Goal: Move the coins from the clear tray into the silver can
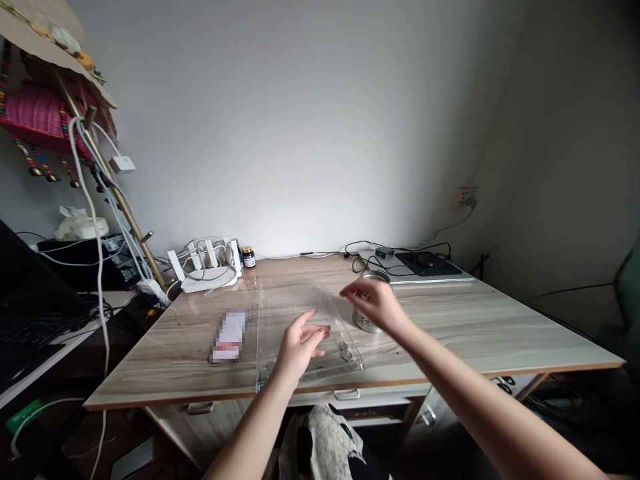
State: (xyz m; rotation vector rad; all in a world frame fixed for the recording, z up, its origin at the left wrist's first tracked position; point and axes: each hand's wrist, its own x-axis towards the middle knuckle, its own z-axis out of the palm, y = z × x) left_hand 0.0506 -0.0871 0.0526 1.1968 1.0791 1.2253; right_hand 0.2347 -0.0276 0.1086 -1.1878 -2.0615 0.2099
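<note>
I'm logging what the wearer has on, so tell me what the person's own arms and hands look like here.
Both arms are bare from where they enter the picture: no sleeves show. The left hand and the right hand wear no gloves, and no watch or bracelet shows at either wrist. Rings, if any, are too small to tell.

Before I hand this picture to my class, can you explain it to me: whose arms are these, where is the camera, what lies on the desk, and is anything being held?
There is no machine here. The single picture comes from a camera worn on a person's head, looking forward and down, so both arms belong to the wearer.

The left hand hovers open over a clear plastic tray lying on the wooden desk; a few small round pieces sit at the tray's near end. The right hand is raised in front of a metal tin, fingers pinched; whether it holds anything is too small to tell.

Also on the desk: a blurred-out flat item, a white router, a small dark jar, and a laptop with a mouse.
</note>
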